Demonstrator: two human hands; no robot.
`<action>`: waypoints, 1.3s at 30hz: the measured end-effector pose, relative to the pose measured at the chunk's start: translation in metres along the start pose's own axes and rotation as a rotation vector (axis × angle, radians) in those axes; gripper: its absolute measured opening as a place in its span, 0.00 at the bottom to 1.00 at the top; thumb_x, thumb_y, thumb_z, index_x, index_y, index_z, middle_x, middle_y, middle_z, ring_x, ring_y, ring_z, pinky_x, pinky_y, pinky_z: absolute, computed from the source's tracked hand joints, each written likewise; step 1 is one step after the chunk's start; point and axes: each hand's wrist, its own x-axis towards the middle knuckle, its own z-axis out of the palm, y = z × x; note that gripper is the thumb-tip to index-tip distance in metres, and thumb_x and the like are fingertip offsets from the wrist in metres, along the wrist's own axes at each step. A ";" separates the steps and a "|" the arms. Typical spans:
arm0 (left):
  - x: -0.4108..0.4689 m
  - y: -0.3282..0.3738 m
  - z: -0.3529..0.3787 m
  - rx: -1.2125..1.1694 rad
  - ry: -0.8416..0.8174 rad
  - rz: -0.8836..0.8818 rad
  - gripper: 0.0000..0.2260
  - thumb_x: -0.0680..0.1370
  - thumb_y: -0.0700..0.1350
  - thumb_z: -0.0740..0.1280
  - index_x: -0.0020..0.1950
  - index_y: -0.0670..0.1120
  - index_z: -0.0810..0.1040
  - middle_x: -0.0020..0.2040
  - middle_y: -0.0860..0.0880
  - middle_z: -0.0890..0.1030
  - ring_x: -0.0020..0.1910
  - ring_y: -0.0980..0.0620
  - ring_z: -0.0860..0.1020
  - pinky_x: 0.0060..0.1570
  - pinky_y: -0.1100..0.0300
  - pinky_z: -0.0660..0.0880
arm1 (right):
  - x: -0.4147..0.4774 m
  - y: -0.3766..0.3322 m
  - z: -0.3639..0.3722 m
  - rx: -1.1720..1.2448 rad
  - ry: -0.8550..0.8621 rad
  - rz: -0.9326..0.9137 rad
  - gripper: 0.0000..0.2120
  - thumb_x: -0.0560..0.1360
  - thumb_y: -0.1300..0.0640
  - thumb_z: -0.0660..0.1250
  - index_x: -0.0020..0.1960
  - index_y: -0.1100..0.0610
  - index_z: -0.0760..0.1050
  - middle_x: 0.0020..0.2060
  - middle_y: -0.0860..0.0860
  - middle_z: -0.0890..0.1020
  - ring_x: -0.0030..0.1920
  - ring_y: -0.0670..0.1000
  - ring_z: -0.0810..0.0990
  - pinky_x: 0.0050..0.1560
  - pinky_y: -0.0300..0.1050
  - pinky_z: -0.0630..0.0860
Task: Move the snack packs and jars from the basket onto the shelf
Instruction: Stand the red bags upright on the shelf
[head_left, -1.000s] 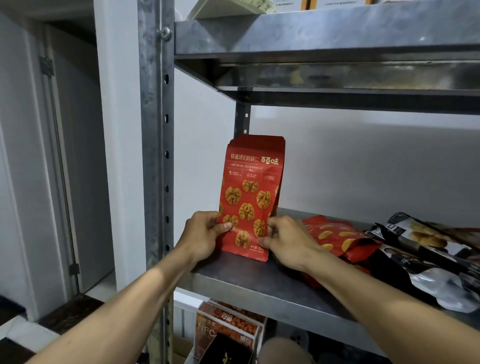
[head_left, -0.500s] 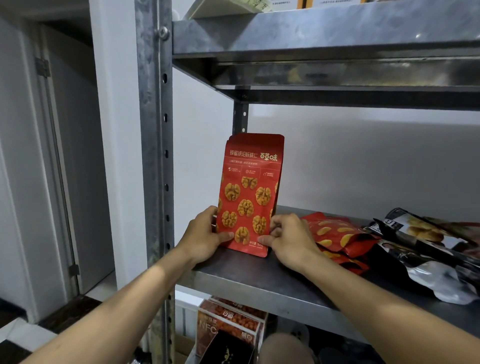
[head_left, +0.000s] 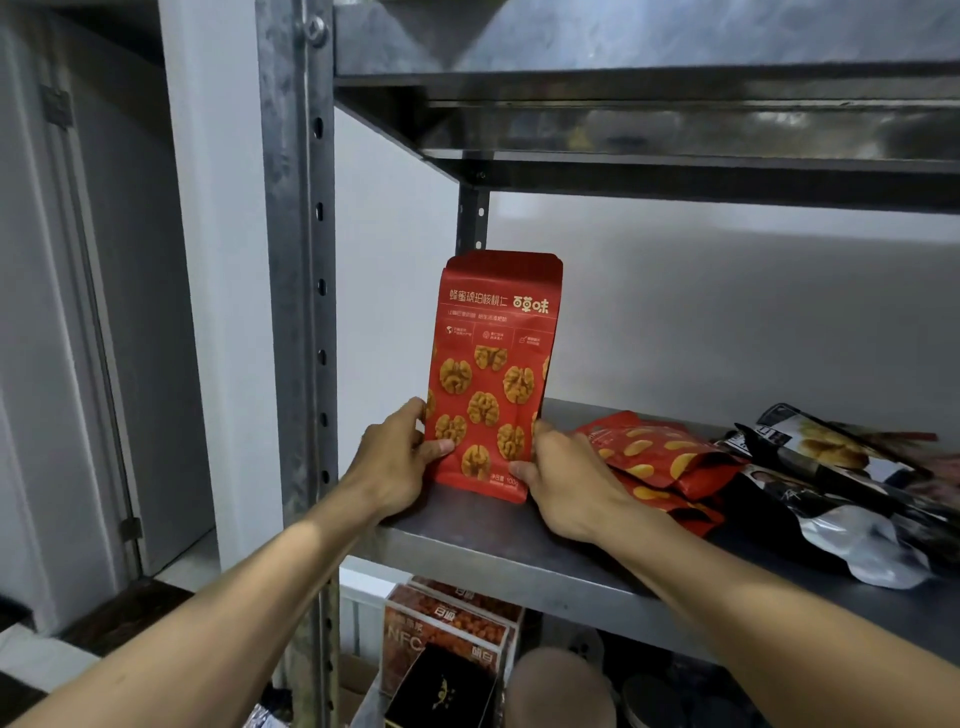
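A red walnut snack pack (head_left: 493, 364) stands upright at the left end of the metal shelf (head_left: 498, 556). My left hand (head_left: 397, 457) grips its lower left edge, thumb across the front. My right hand (head_left: 561, 478) holds the lower right edge, thumb on the bottom corner. More red packs with yellow nuts (head_left: 654, 457) lie flat just right of my right hand. Black-and-silver packs (head_left: 841, 483) are piled further right. The basket is out of sight.
A perforated steel upright (head_left: 293, 312) stands left of the pack. Another metal shelf (head_left: 649, 88) hangs overhead. Below the shelf sit red boxes (head_left: 447, 634) and a dark carton (head_left: 447, 691). A white wall and door frame lie at left.
The walnut pack has been set more upright and squared on the shelf. Both hands stay at its lower edges with only small shifts.
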 end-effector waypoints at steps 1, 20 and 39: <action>0.000 0.000 0.001 -0.003 -0.013 -0.018 0.09 0.79 0.48 0.66 0.58 0.48 0.75 0.49 0.49 0.84 0.48 0.49 0.82 0.51 0.53 0.78 | -0.001 -0.001 -0.001 -0.009 -0.004 0.007 0.15 0.79 0.52 0.64 0.63 0.56 0.70 0.57 0.56 0.81 0.55 0.59 0.80 0.56 0.54 0.78; -0.003 0.011 0.001 -0.198 0.021 -0.160 0.13 0.74 0.51 0.71 0.56 0.54 0.74 0.49 0.52 0.83 0.47 0.51 0.82 0.45 0.54 0.76 | 0.002 -0.003 -0.013 0.296 0.108 0.142 0.13 0.70 0.56 0.76 0.36 0.53 0.72 0.38 0.49 0.82 0.44 0.50 0.82 0.45 0.43 0.77; -0.003 0.006 -0.001 -0.030 0.071 -0.100 0.13 0.69 0.30 0.72 0.40 0.43 0.70 0.42 0.44 0.82 0.45 0.44 0.81 0.49 0.47 0.78 | 0.001 -0.004 -0.013 0.219 0.016 0.047 0.17 0.72 0.63 0.74 0.34 0.47 0.70 0.32 0.41 0.76 0.41 0.46 0.78 0.41 0.36 0.73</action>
